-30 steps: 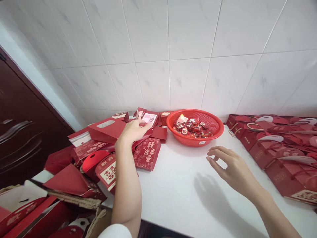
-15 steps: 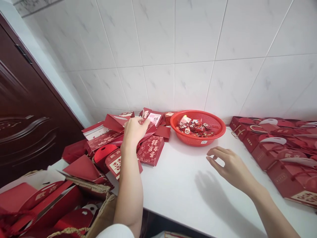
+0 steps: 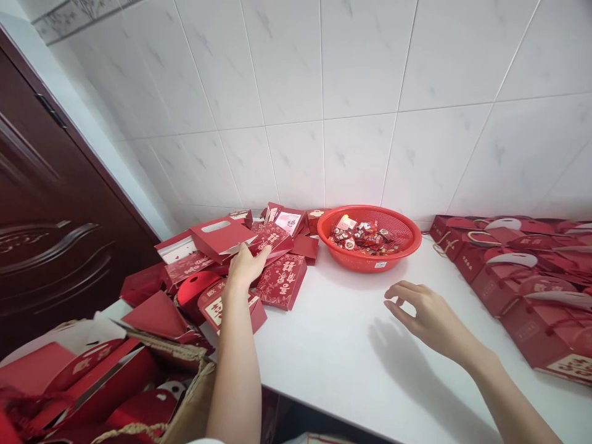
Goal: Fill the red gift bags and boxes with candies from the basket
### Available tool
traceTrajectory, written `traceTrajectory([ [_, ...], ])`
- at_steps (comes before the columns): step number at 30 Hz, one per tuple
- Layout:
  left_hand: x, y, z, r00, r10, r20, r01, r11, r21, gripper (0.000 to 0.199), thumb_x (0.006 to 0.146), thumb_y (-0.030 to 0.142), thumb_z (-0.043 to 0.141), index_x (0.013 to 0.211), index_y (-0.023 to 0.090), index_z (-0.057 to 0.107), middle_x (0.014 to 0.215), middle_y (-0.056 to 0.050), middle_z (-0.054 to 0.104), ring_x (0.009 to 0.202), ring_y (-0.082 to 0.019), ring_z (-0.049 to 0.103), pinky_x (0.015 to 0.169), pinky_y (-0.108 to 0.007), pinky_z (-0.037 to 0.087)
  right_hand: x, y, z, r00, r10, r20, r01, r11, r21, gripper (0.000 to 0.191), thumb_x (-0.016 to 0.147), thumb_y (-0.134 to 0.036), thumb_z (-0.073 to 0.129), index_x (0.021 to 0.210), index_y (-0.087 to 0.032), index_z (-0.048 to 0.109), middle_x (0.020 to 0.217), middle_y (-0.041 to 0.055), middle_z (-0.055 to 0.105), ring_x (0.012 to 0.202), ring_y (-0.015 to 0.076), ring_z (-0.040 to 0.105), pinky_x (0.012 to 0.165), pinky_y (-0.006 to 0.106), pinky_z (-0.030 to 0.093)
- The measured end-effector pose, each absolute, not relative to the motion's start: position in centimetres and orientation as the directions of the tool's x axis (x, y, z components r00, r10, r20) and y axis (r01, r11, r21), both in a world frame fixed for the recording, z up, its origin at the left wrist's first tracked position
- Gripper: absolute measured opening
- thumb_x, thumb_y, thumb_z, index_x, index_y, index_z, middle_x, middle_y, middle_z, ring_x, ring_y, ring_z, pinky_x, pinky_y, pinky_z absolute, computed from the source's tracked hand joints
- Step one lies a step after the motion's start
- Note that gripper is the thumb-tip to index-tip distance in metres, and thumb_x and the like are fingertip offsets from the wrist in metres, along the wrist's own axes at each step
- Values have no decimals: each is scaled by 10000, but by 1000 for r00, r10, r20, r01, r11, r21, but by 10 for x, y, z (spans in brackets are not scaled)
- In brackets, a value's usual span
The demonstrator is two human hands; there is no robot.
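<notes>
Reaching into a heap of red gift boxes, my left hand has its thumb and fingers around the near end of a patterned red gift box; the fingertips are partly hidden. Beside its fingertips rests a plain red box with an oval cut-out. Another printed red box lies flat just right of the hand. My right hand hovers above the white table, fingers curved and thumb apart, holding nothing. Beyond it stands a red plastic basket with wrapped candies in it.
Rows of assembled red gift boxes line the table's right side. At the lower left, a cardboard carton holds more red boxes. A tiled wall rises behind the table, and a dark red door is at the left.
My left hand has drawn back toward me and slightly left. The plain box beside it now shows its oval cut-out upward. My right hand has barely moved.
</notes>
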State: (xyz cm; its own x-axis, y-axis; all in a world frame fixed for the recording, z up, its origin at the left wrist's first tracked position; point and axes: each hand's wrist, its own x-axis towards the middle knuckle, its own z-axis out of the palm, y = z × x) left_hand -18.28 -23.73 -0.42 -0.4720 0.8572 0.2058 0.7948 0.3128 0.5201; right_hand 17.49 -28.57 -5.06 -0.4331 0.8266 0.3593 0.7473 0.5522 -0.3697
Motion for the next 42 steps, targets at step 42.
traceTrajectory([
  [42, -86, -143, 33, 695, 699, 167, 244, -448, 860, 304, 873, 412, 669, 1068, 201, 767, 1155, -86, 742, 1097, -249, 673, 963, -356, 528, 197, -73, -13, -24, 994, 110, 902, 69, -426, 304, 893, -181, 560, 1182, -148, 648, 1157, 108, 717, 1039, 218, 675, 843, 261, 495],
])
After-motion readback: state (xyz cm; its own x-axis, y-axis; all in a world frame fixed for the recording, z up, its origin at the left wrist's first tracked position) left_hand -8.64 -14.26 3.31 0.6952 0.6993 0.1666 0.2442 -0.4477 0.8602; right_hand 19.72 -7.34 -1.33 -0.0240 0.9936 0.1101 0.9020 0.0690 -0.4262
